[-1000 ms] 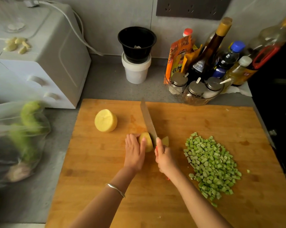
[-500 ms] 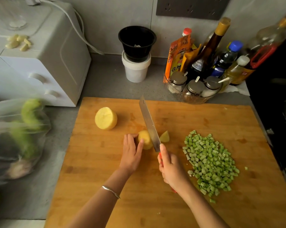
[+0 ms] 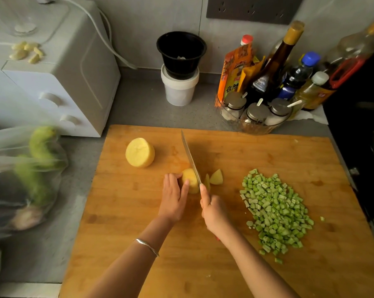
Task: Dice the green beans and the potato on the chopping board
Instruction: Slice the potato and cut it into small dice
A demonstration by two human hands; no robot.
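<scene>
1. We judge the potato piece, at the centre of the frame on the chopping board, to be firm and dense. Its cut faces are probably wet and slippery, so it may skid or rock under the blade. It is best held on the side away from the knife, with the fingertips tucked back.
2. The left hand holds this piece, with the fingers curled against its left side and the thumb resting on top.
3. The right hand is wrapped tight round the handle of the knife, with the forefinger stretched along the back of the blade. The blade stands at the piece's right edge, its tip pointing towards the top of the frame.
4. The piece is pale yellow, peeled and rounded. Two thin slices lie just right of the blade.
5. A larger potato half sits up and left of centre on the board, well apart from both hands.
6. The diced green beans form a loose heap at the right of the board. They are short, light bits, likely to scatter if nudged, and they look finished to us.
</scene>
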